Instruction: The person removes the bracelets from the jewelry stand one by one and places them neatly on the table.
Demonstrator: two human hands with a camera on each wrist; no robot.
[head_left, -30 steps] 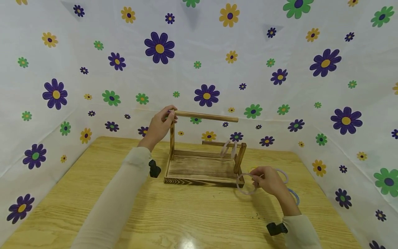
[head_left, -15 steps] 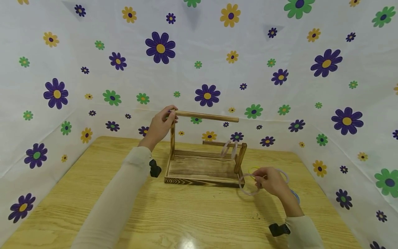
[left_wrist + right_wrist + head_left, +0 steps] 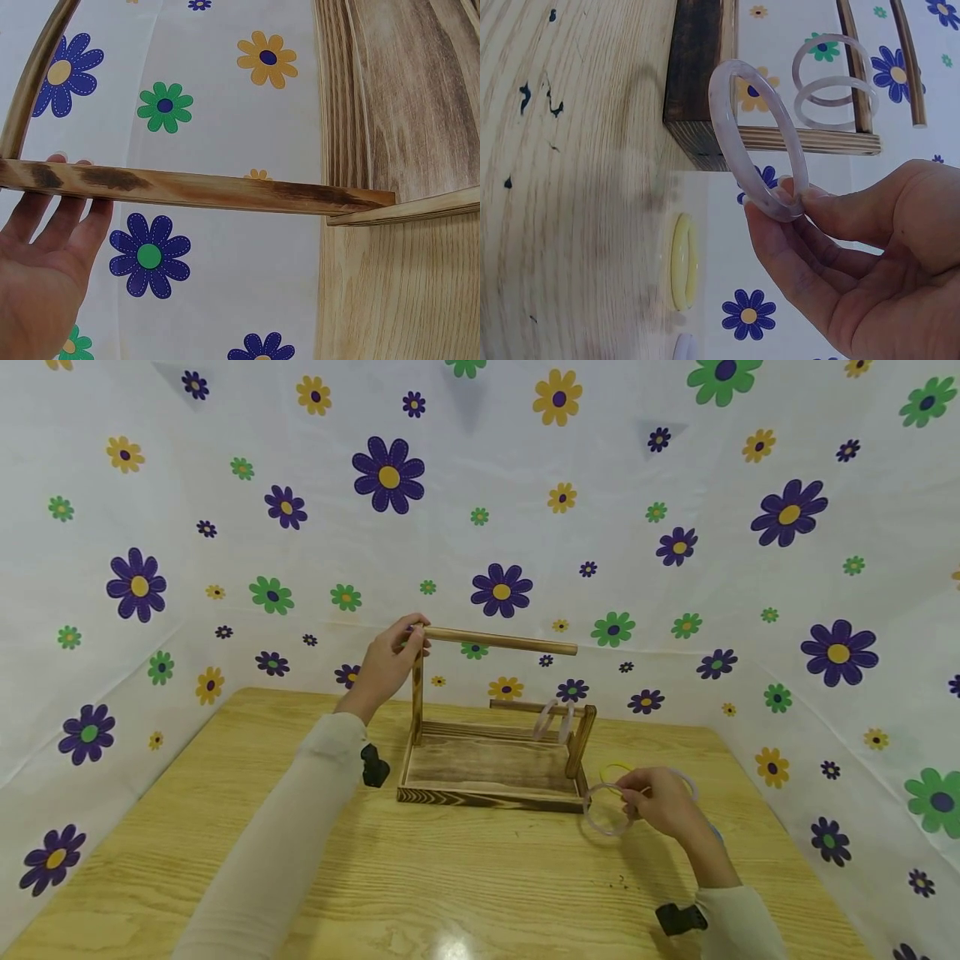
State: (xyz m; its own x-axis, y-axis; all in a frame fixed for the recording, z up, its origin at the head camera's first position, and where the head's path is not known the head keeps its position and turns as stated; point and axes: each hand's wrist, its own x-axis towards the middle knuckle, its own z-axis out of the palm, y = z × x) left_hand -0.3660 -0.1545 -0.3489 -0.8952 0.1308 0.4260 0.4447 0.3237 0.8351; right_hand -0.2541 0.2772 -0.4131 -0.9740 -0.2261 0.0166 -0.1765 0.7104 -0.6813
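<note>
A wooden bangle stand (image 3: 487,764) has a tray base, a tall left post (image 3: 202,191) with an upper rod (image 3: 510,642), and a short right post (image 3: 580,743) with a lower rod (image 3: 513,706). My left hand (image 3: 388,662) grips the top of the tall post, fingers passing behind it. Between thumb and fingers, my right hand (image 3: 662,803) pinches a pale, translucent lilac bangle (image 3: 731,142), just off the tray's front right corner. Two similar pale bangles (image 3: 805,94) hang on the lower rod. The upper rod carries nothing.
Behind my right hand lie a yellow bangle (image 3: 615,767), a pale lavender bangle (image 3: 692,787) and a blue bangle (image 3: 717,832), partly hidden. The wooden table (image 3: 450,868) meets a flower-printed cloth (image 3: 450,543). Small dark marks (image 3: 619,883) dot the table.
My right hand has drifted slightly right and toward me with the bangle, uncovering more of the yellow bangle and hiding more of the blue one. The left hand keeps its grip.
</note>
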